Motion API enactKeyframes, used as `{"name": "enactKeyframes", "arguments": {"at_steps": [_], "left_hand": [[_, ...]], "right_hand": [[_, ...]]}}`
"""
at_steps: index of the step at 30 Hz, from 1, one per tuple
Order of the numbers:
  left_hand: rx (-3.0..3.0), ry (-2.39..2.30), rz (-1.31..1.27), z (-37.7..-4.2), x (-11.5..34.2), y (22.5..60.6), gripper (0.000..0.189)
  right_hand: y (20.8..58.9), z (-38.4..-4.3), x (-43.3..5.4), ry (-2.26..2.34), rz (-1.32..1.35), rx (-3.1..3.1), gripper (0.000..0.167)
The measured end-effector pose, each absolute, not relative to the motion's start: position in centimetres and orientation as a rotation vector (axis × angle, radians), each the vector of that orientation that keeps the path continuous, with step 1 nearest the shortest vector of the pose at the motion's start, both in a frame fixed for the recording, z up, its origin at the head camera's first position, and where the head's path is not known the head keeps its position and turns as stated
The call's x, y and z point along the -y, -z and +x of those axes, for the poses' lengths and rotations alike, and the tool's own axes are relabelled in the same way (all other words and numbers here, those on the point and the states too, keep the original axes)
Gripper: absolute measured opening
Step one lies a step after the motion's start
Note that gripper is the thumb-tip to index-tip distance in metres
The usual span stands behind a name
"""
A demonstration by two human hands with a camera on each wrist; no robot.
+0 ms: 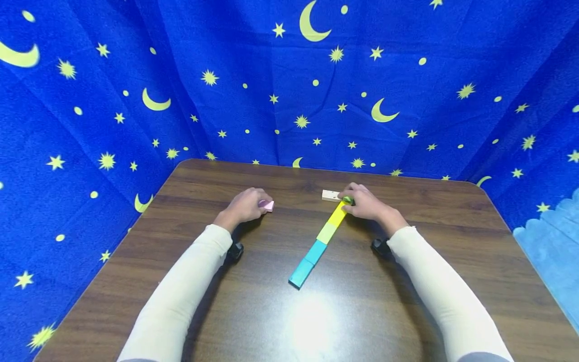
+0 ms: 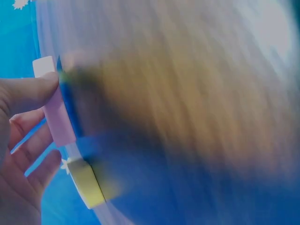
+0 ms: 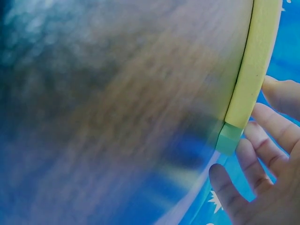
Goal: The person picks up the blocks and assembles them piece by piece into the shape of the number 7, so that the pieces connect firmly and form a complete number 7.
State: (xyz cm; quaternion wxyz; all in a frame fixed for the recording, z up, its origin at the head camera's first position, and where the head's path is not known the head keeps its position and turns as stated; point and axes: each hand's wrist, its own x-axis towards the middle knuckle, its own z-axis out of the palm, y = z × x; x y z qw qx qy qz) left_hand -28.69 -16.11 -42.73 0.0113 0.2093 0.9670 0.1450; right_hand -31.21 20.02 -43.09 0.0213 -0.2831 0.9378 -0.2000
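Observation:
In the head view, my left hand (image 1: 247, 205) pinches a pink block (image 1: 269, 205). The left wrist view shows the thumb lying across this pink block (image 2: 63, 123), with the other fingers behind it. My right hand (image 1: 365, 202) is at the far end of a row of blocks, thumb and fingers around a green block (image 1: 347, 199). Its fingertips come right up to the green block (image 3: 229, 139) and the end of the yellow block (image 3: 248, 89) in the right wrist view. A pale wooden block (image 1: 330, 195) lies just left of those fingers.
From the bright yellow block (image 1: 336, 215), the slanting row runs nearer through a pale yellow-green block (image 1: 326, 233) and two teal blocks (image 1: 308, 264). All lie on a brown wooden table (image 1: 217, 311). A blue curtain (image 1: 253, 110) with moons and stars hangs behind it.

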Motion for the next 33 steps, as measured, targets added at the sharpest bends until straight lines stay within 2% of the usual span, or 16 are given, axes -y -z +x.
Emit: {"name": "enactKeyframes", "arguments": {"at_steps": [7, 33], "left_hand": [[-2.997, -0.533, 0.672, -29.4, 14.1, 43.3, 0.03], [-2.955, -1.116, 0.397, -31.5, 8.0, 45.4, 0.036]], "right_hand": [[43.1, -31.2, -19.9, 0.62, -0.856, -2.89, 0.039], [43.1, -31.4, -20.2, 0.6, -0.852, -2.885, 0.039]]}}
